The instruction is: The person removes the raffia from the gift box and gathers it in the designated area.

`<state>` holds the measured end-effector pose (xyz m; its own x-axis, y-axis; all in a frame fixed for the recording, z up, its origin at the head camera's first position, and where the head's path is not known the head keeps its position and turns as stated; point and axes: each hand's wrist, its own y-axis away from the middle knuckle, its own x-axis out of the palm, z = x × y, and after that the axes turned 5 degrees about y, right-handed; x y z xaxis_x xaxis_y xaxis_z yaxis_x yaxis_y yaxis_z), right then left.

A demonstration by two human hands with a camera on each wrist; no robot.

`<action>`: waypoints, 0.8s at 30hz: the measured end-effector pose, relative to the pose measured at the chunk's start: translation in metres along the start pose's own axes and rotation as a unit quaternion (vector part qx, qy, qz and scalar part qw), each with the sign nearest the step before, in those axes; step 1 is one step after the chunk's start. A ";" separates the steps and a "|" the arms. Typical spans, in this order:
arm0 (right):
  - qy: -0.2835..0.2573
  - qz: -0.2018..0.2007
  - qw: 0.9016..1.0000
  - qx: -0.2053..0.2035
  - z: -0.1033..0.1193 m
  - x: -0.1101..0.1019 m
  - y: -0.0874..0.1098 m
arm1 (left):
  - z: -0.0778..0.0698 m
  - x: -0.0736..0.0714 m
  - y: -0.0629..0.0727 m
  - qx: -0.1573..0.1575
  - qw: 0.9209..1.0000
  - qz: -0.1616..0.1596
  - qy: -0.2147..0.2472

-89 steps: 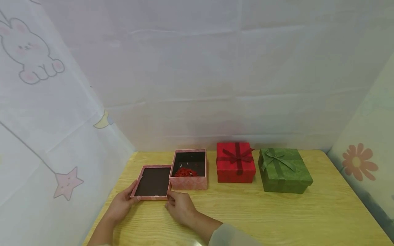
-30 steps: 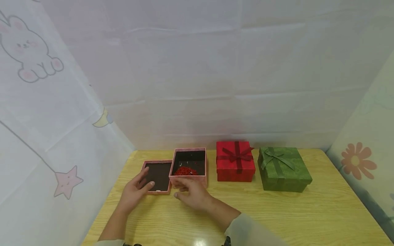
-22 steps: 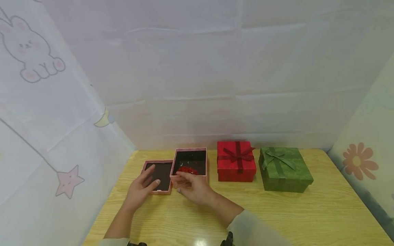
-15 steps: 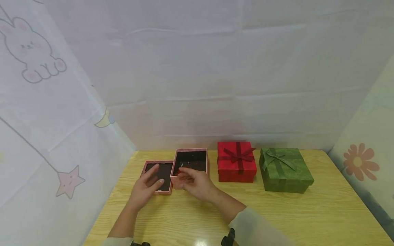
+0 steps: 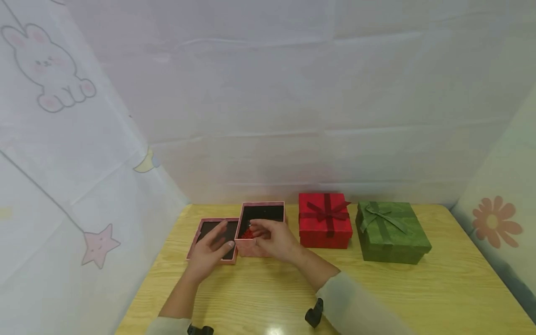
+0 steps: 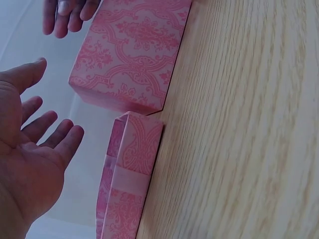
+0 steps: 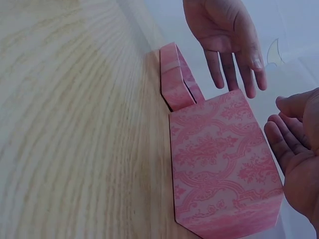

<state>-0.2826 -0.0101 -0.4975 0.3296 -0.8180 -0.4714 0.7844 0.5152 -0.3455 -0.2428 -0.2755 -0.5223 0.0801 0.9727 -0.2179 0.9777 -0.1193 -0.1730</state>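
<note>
My left hand (image 5: 205,258) hovers over the upturned pink lid (image 5: 208,229), which shows a dark lining. Its fingers are spread and hold nothing. To its right stands the uncovered pink patterned box (image 5: 249,249), dark inside, with a heap of red filling (image 5: 248,234) partly hidden by my right hand (image 5: 280,241). That hand is above the box's near rim, fingers loosely bent. In the left wrist view the left palm (image 6: 35,149) is turned up beside the lid (image 6: 128,174). The right wrist view has the right hand (image 7: 299,144) beside the box (image 7: 219,164), nothing in its grasp.
A red gift box (image 5: 324,223) with a dark ribbon bow stands right of the pink box. Further right is a green gift box (image 5: 391,235) with a green bow. All rest on a wooden table (image 5: 368,298) before a pale cloth backdrop (image 5: 268,116).
Both hands held the lid's near corners at first, then let go. The lid sits slightly farther back. The right hand moved to the pink box and rose above its near rim; the left drifted right.
</note>
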 end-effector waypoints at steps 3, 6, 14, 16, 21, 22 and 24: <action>0.024 -0.006 1.000 -0.003 -0.003 -0.003 -0.005 | 0.001 0.003 -0.002 0.013 1.000 0.005 0.003; 0.042 -0.003 0.999 0.007 -0.006 -0.005 -0.011 | 0.003 0.006 -0.004 0.027 1.000 0.007 0.005; 0.081 0.043 0.995 0.030 -0.015 -0.014 -0.028 | 0.006 0.016 -0.009 0.031 1.000 -0.004 -0.002; 0.113 0.062 0.991 0.025 -0.016 -0.018 -0.033 | 0.006 0.018 -0.011 0.025 1.000 -0.007 -0.008; 0.196 0.114 0.973 0.029 -0.017 -0.027 -0.044 | 0.006 0.023 -0.014 0.011 0.999 -0.024 -0.036; 0.207 0.124 0.970 0.033 -0.017 -0.028 -0.046 | 0.006 0.024 -0.014 0.006 0.999 -0.029 -0.039; 0.226 0.141 0.963 0.040 -0.017 -0.029 -0.049 | 0.007 0.025 -0.015 0.000 0.998 -0.037 -0.050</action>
<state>-0.3392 -0.0075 -0.4810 0.2876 -0.4440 -0.8486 0.7406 0.6649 -0.0969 -0.2569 -0.2507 -0.5315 -0.0114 0.9539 -0.2999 0.9800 -0.0489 -0.1927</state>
